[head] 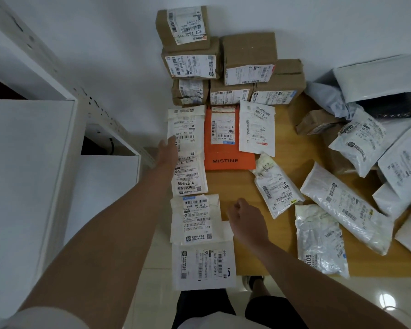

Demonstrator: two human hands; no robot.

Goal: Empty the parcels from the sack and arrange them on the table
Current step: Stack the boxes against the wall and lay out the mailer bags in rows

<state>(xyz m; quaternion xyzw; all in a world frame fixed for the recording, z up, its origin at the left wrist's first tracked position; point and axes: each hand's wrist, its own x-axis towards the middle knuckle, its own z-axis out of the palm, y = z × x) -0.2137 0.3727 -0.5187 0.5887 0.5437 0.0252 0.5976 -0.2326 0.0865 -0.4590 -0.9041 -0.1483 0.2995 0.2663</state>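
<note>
- The orange mailer (228,138), printed MISTINE and bearing a white shipping label, lies flat on the wooden worktop (233,186) and serves as the landmark.
- Behind the orange mailer, brown cardboard boxes (247,58) with barcode labels are stacked against the white wall (105,43).
- Left of the orange mailer, a column of flat white parcels (192,214) runs along the worktop's left edge toward the person, each covered in labels and barcodes.
- Just right of the orange mailer lies another flat white envelope (256,129), touching its edge.
- Further right of the orange mailer, crinkled white plastic bags (342,207) lie scattered at angles, some overlapping.
- Far right of the orange mailer, a grey sack (375,79) sits open among loose parcels.
- The left hand (169,148) reaches left of the orange mailer, fingers straight and resting on the top white parcel of the column.
- The right hand (244,217) hovers nearer than the orange mailer, fingers loosely curled, holding nothing.
</note>
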